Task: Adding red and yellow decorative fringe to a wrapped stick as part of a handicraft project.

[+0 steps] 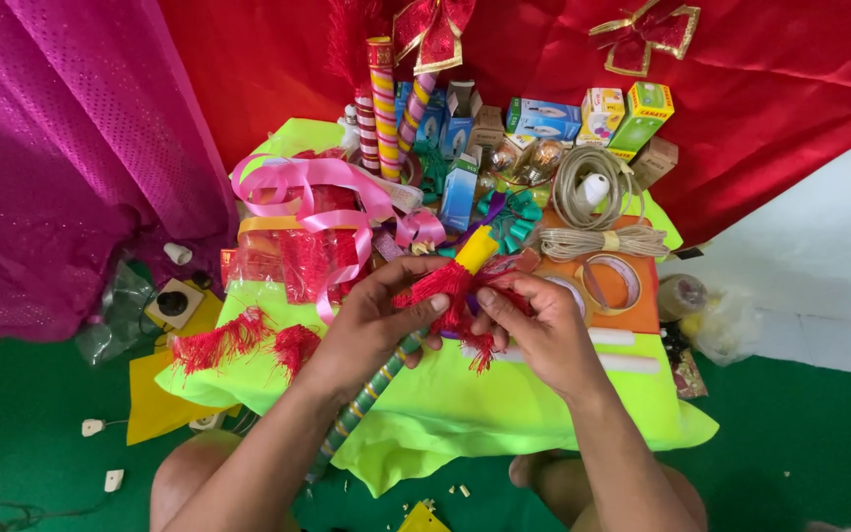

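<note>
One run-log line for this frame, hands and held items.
left hand: grips red fringe | right hand: pinches fringe | striped stick: under hands | surface: neon green cloth

- My bare forearms reach forward from below and meet at the middle.
- My left hand (371, 315) curls palm down, its fingers (424, 307) pinched shut.
- My right hand (542, 330) faces it, thumb and fingers closed, fingertips nearly touching the left.

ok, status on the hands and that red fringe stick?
Left hand and right hand both pinching red fringe on striped stick. Yellow tip free. Loose fringe pieces lie left, clear.
</note>
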